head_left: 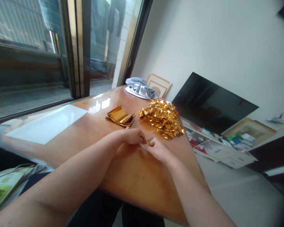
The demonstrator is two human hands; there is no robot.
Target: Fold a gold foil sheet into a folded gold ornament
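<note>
Bare forearms (61, 192) reach in from the bottom of the head view and meet over a glossy wooden table (142, 186). The right hand (157, 149) is closed in a pinch on a slim pale grey-blue stick (149, 139), which pokes out past its fingers, and a small fleck of gold foil (148, 142) shows at the fingertips. The left hand (132, 136) is curled, knuckles up, just beside the stick and against the right hand. Its fingers are mostly hidden, so whether it grips the stick cannot be told.

Below the table edge are dark trousers (97, 208). Just past the left hand lies a small stack of gold foil sheets (120, 116), its edges curling up. Just past the right hand sits a crumpled heap of gold foil (162, 118). A white sheet (46, 123) lies flat on the table towards the window (30, 63).

At the far end is a grey cloth (140, 88), with a wooden picture frame (159, 85) behind it. Further right, a black flat screen (213, 102) leans towards the wall above a low white shelf (217, 148).
</note>
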